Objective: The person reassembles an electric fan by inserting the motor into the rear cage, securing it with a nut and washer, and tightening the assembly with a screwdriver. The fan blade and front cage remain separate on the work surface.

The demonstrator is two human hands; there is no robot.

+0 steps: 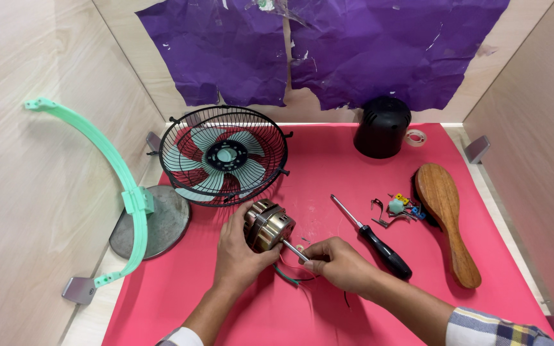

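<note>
While cupped around the fan motor (268, 224), left hand (242, 256) palm-in; right hand (340, 263) pinched on its shaft (295, 250).

Beyond the fingers (249, 238) the fan cage (224, 156) blocks the way; right of them lies a screwdriver (373, 239), with bare red mat (328, 166) between.

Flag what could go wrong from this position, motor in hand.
1. The left hand holds the motor off the red mat while the right hand pinches its shaft; a slip could drop it.
2. Thin wires trail under both hands and could snag or kink.
3. The small loose parts lie unboxed beside the wooden brush; a sleeve could scatter them.
</note>
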